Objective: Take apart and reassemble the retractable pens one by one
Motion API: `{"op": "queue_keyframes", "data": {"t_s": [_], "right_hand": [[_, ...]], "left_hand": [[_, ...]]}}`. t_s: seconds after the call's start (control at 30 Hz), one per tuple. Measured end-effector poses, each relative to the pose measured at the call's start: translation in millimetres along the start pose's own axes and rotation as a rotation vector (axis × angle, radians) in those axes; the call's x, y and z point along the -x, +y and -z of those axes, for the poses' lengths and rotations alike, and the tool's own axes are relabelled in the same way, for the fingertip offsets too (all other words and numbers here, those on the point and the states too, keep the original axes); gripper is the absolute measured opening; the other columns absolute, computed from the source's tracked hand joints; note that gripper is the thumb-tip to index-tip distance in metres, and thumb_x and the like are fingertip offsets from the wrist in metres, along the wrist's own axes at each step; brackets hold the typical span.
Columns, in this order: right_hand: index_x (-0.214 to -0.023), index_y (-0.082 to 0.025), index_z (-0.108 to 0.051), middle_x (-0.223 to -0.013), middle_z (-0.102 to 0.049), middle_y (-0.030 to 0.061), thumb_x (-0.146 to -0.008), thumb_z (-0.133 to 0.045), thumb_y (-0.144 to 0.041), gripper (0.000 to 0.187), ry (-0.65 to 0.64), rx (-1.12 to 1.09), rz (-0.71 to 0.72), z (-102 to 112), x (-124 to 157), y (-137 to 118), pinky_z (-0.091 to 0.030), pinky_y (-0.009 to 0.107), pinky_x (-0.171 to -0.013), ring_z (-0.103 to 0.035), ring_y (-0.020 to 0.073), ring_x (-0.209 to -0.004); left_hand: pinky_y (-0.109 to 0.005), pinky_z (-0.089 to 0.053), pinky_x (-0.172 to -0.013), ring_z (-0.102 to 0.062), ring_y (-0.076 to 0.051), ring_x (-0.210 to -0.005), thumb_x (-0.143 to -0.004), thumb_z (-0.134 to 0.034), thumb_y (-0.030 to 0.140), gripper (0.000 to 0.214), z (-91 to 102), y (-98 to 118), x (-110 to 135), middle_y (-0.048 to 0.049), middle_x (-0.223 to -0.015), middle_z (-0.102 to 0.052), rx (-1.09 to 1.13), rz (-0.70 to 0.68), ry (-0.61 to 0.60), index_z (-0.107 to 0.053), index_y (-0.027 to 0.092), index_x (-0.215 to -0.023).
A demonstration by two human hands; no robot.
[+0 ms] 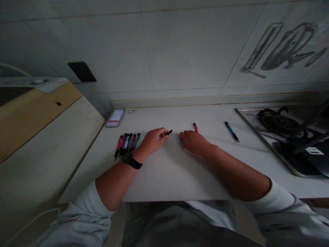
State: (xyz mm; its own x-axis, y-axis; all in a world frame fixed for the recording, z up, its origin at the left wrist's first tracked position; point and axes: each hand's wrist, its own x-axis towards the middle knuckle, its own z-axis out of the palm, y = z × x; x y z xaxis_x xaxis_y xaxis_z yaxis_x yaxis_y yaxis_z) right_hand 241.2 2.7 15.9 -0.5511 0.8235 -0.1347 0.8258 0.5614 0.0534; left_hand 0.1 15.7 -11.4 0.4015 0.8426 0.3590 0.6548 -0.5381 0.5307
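Observation:
My left hand [153, 140], with a dark watch on its wrist, is closed in a pinch on a black pen part [169, 132]. Its short dark end sticks out past the fingertips; the rest is hidden. Fingers curled low over the table, my right hand [193, 141] is closed on a thin pale rod [177, 142] like a pen refill, which points left. Just behind that hand lies a red pen [195, 127], partly covered by it. Several red, blue and black pens [125, 144] lie side by side left of my left hand. Farther right is a single blue pen [231, 131].
A gas stove [280, 147] with a metal edge borders the white table [164, 181] on the right. A pale cabinet [64, 137] stands at the left. At the back left lies a blurred small box or phone [114, 118], before the tiled wall [185, 51].

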Motion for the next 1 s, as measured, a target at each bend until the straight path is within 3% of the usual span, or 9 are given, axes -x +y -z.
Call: {"op": "queue_keyframes", "data": {"t_s": [0.47,0.57,0.7,0.8,0.9,1.0], "right_hand": [[-0.125,-0.007,-0.060,-0.118,-0.067,0.0252,-0.097,-0.042,-0.008,0.033,-0.117,0.034,-0.138,13.2,14.4,-1.3,-0.054,0.038,-0.086,-0.071,0.0309,-0.107],[-0.118,-0.010,-0.063,-0.117,-0.069,0.0223,-0.095,-0.048,-0.012,0.028,-0.089,-0.036,-0.142,15.6,12.5,1.1,-0.052,0.035,-0.086,-0.071,0.0283,-0.104],[-0.099,-0.016,-0.067,-0.104,-0.072,0.0121,-0.091,-0.053,-0.017,0.017,0.113,-0.268,-0.105,17.5,5.7,9.3,-0.048,0.029,-0.081,-0.068,0.0212,-0.091],[-0.098,-0.018,-0.067,-0.091,-0.072,0.0064,-0.091,-0.052,-0.023,0.018,0.353,-0.628,-0.133,12.2,-2.4,16.7,-0.047,0.028,-0.076,-0.065,0.0170,-0.079],[-0.102,-0.018,-0.065,-0.089,-0.072,0.0051,-0.094,-0.054,-0.037,0.024,0.550,-1.004,-0.123,3.6,-10.2,21.4,-0.050,0.029,-0.076,-0.065,0.0165,-0.079],[-0.100,-0.019,-0.064,-0.092,-0.072,0.0056,-0.093,-0.059,-0.046,0.029,0.647,-1.199,-0.076,-2.5,-14.5,21.3,-0.053,0.033,-0.083,-0.067,0.0174,-0.086]], "left_hand": [[-0.033,-0.056,-0.083,-0.073,-0.019,-0.090,-0.094,-0.069,0.022,0.014,0.2,-1.1,0.5,-0.0050,-0.103,-0.078,-0.005,-0.005,-0.021,-0.069,0.022,-0.108],[-0.033,-0.056,-0.083,-0.073,-0.019,-0.090,-0.094,-0.069,0.022,0.014,0.2,-0.4,0.6,-0.0050,-0.103,-0.078,-0.009,-0.007,-0.014,-0.069,0.022,-0.108],[-0.033,-0.056,-0.082,-0.073,-0.020,-0.090,-0.094,-0.069,0.023,0.012,0.4,1.1,0.7,-0.0047,-0.101,-0.078,-0.012,-0.007,-0.005,-0.070,0.022,-0.106],[-0.033,-0.056,-0.083,-0.074,-0.020,-0.091,-0.094,-0.069,0.024,0.012,-0.1,0.6,0.6,-0.0046,-0.101,-0.078,-0.002,-0.017,0.001,-0.070,0.022,-0.107],[-0.033,-0.055,-0.083,-0.073,-0.020,-0.091,-0.094,-0.069,0.023,0.012,0.0,0.6,0.2,-0.0045,-0.102,-0.078,0.007,-0.020,0.001,-0.070,0.022,-0.106],[-0.033,-0.055,-0.083,-0.073,-0.020,-0.090,-0.094,-0.069,0.022,0.011,1.3,2.9,-0.1,-0.0041,-0.100,-0.077,0.004,-0.022,0.001,-0.070,0.022,-0.105]]}}
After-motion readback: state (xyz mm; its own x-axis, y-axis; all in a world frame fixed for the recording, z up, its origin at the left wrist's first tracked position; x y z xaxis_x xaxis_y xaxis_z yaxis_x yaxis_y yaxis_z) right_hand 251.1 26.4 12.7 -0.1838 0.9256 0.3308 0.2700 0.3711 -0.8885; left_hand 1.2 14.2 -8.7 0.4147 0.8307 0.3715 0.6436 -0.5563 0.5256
